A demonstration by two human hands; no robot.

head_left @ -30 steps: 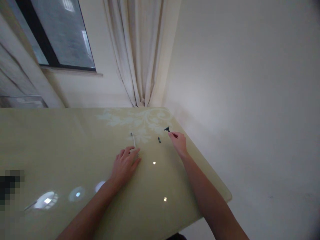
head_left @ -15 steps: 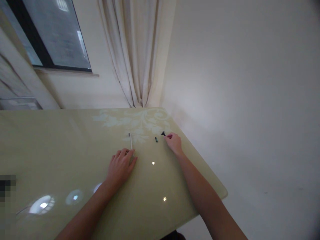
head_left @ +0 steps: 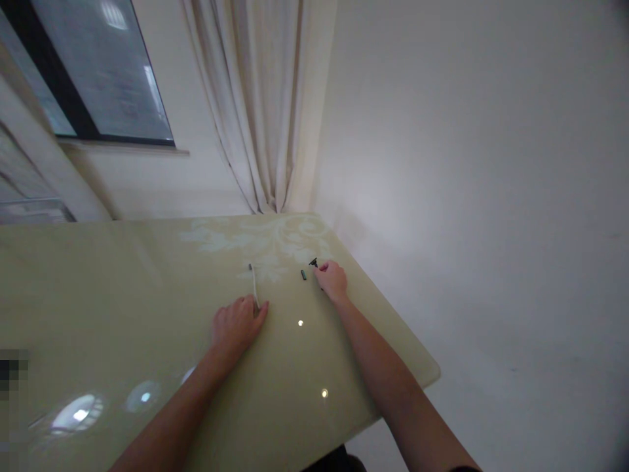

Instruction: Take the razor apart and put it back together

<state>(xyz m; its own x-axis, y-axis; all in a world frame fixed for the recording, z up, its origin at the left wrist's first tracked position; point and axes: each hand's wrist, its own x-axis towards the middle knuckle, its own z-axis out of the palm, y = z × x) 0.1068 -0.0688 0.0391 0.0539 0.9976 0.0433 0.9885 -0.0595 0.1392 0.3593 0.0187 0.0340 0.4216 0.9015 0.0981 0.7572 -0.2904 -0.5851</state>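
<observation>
My left hand rests on the table, fingers curled and thumb out, closed on the near end of a slim white toothbrush. The brush's small dark head points away from me. To the right, my right hand pinches the handle of a black razor. Its T-shaped head sticks out to the left of my fingertips, and most of the handle is hidden in the hand. Between both hands, nearer the right one, a small dark oblong piece, perhaps a razor cover, lies on the table.
The glossy pale-green table has a rounded corner at the right and meets a white wall. Behind it hang beige curtains beside a dark-framed window. Lamp reflections show on the tabletop.
My left fingers have drawn together around the toothbrush's near end. My right hand, still holding the razor, appears slightly further left, as the whole view has shifted a little.
</observation>
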